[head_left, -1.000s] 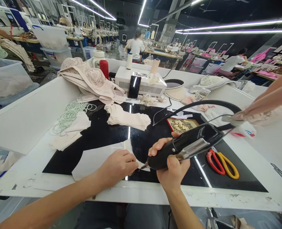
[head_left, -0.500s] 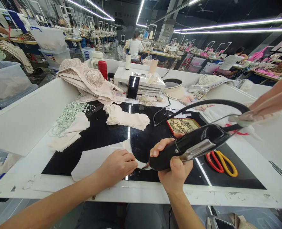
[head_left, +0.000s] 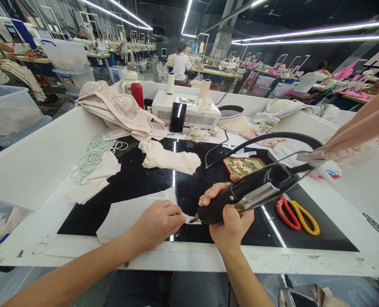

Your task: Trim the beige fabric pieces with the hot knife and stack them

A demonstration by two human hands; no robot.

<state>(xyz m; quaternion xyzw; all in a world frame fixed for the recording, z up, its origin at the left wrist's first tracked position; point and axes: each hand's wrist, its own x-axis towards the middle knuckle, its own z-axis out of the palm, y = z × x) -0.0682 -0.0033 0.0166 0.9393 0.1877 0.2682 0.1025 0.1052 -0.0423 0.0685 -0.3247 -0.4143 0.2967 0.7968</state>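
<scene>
A white fabric piece (head_left: pixel 125 213) lies on the black board (head_left: pixel 132 170) near the front edge. My left hand (head_left: pixel 160 221) has its fingers pinched together on the right end of that fabric. Wrapped round a black handheld tool (head_left: pixel 240 198) with a metal lever and a cable is my right hand (head_left: pixel 229 217). The tool's pointed tip meets the fabric's narrow end, just right of my left fingertips. Whether the tip touches the fabric or sits just above it, I cannot tell.
Red and yellow scissors (head_left: pixel 296 215) lie to the right. Behind the tool is a tray of small parts (head_left: pixel 243 165). Stacked cream fabric (head_left: pixel 170 157), green cord (head_left: pixel 96 153), a phone (head_left: pixel 178 117) and a white box (head_left: pixel 186 108) stand farther back. Cloth hangs at the upper right.
The tool and my right hand have shifted slightly left, and the tip is closer to my left fingers. The hanging cloth and cable at the right have moved a little left. My left hand is nearly unmoved.
</scene>
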